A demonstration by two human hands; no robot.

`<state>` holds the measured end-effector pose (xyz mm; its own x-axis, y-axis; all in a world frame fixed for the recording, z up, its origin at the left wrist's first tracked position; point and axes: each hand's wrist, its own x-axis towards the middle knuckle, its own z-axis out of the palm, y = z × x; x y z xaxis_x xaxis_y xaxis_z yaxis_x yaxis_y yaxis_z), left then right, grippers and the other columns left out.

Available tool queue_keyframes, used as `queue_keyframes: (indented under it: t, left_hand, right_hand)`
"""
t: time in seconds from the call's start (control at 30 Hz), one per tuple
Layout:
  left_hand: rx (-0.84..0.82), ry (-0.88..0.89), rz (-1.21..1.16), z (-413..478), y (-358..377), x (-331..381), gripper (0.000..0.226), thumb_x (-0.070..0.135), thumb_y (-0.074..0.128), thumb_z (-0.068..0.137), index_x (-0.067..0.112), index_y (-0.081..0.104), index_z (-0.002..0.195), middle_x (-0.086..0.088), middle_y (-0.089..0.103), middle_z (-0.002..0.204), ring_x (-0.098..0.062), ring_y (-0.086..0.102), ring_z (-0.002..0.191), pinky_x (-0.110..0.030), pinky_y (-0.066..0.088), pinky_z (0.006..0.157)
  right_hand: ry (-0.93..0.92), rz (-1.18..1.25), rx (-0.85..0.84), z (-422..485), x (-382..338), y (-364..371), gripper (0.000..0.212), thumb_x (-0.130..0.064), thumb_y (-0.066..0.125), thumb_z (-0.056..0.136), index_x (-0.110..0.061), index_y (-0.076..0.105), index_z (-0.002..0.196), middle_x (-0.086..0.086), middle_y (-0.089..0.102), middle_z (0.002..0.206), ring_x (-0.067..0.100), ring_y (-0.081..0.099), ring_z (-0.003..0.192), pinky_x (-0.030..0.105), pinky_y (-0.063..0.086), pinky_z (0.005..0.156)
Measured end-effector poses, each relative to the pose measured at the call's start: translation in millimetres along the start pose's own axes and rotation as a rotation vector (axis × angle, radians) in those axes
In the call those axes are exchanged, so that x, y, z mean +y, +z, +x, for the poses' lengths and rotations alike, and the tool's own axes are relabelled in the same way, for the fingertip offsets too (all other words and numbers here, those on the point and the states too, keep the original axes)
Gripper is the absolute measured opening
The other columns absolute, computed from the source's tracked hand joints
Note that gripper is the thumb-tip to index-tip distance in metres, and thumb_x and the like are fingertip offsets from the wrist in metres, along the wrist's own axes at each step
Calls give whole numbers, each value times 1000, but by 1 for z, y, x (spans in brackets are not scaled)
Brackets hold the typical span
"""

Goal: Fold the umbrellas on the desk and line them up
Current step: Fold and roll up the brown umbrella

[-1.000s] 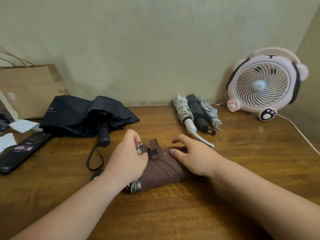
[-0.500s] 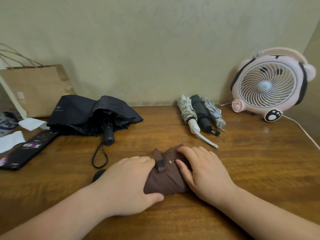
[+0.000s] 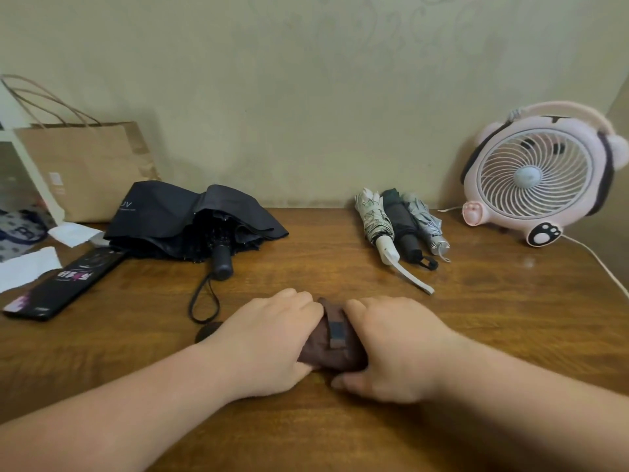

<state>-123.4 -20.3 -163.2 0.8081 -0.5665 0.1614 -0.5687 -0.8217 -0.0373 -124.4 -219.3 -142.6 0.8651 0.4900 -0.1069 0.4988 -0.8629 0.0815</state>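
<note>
A brown umbrella [image 3: 332, 349] lies rolled on the wooden desk [image 3: 476, 335] near the front, its closing strap lying across the top. My left hand [image 3: 269, 338] wraps its left part and my right hand [image 3: 398, 349] wraps its right part, both pressing it down. A dark handle end [image 3: 207, 332] pokes out behind my left wrist. A black umbrella [image 3: 194, 223] lies collapsed but unrolled at the back left, its handle and wrist loop pointing toward me. Three folded umbrellas, a white patterned one [image 3: 374, 223], a dark one [image 3: 403, 226] and a grey patterned one [image 3: 427, 226], lie side by side at the back.
A pink desk fan [image 3: 541, 178] stands at the back right, its white cord [image 3: 602, 267] trailing along the right edge. A brown paper bag [image 3: 85, 168] leans on the wall at the back left. A long black box [image 3: 64, 284] and white papers [image 3: 27, 267] lie at the left.
My hands have closed in over the brown umbrella and rolled its loose fabric tight; the strap that stuck up now lies flat across the bundle. The view has tilted slightly.
</note>
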Motion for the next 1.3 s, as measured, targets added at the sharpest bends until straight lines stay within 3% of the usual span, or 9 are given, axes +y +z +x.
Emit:
queue_keyframes:
  t: [0.17,0.3,0.47,0.57,0.73,0.83,1.07,1.17,1.3]
  left_hand:
    - [90,-38,10,3,11,1,43,52,66,89,30,52,122,14,43,108,-7,41,98,-19,41,75]
    - [-276,-186,-192,17,-10,-12,48,75,71,73,36,55,97,15,43,102,-8,45,100,-30,50,84]
    - [-580,-204,-389,37,-26,-22,37,51,81,75,20,68,91,-3,69,89,-23,66,81,-40,55,74]
    - [-545,-172,-247,39,-21,-9,17,36,69,80,20,65,78,2,63,72,-18,61,66,-39,56,63]
    - [-74,-121,156,31,-14,25,16,24,60,91,24,46,99,9,46,93,-15,48,86,-30,43,74]
    - [-101,-119,111,32,-10,25,23,27,63,89,23,49,106,7,51,103,-15,51,93,-32,49,80]
    - [-681,-62,-508,52,-29,-22,12,30,81,78,21,72,76,8,72,74,-12,69,72,-32,58,70]
    - [-540,16,-242,50,-15,-8,11,26,67,86,18,69,78,3,70,73,-11,65,63,-30,56,58]
    - [-98,-78,118,41,3,15,20,22,59,90,27,49,107,7,59,98,-19,60,89,-35,53,74]
  right_hand:
    - [12,246,-331,36,14,-27,30,-41,82,74,-22,68,92,0,72,84,18,70,77,37,62,68]
    - [-70,-69,59,35,6,-4,29,-45,69,85,-23,59,102,-7,58,80,15,58,71,33,53,60]
    - [-238,-215,528,30,5,28,24,-34,76,75,-21,58,86,-3,58,72,20,56,62,35,49,52]
    - [-130,-175,317,24,-4,13,21,-33,68,87,-22,53,95,-6,52,77,19,54,69,35,50,60]
    - [31,140,-268,36,7,-30,16,-29,74,80,-20,62,77,-1,61,71,19,60,63,32,48,53]
    - [8,238,-396,39,9,-34,17,-27,78,78,-19,64,74,1,64,72,21,63,68,35,52,58]
    - [-118,-160,210,22,-9,-4,29,-27,65,87,-22,40,100,-2,50,84,23,53,75,38,46,69]
    - [-86,-147,201,23,-5,2,27,-26,65,88,-21,46,106,-2,54,89,24,60,84,38,48,69]
    - [28,17,-125,35,17,-13,22,-40,72,82,-23,61,90,-3,63,77,18,62,69,34,57,60]
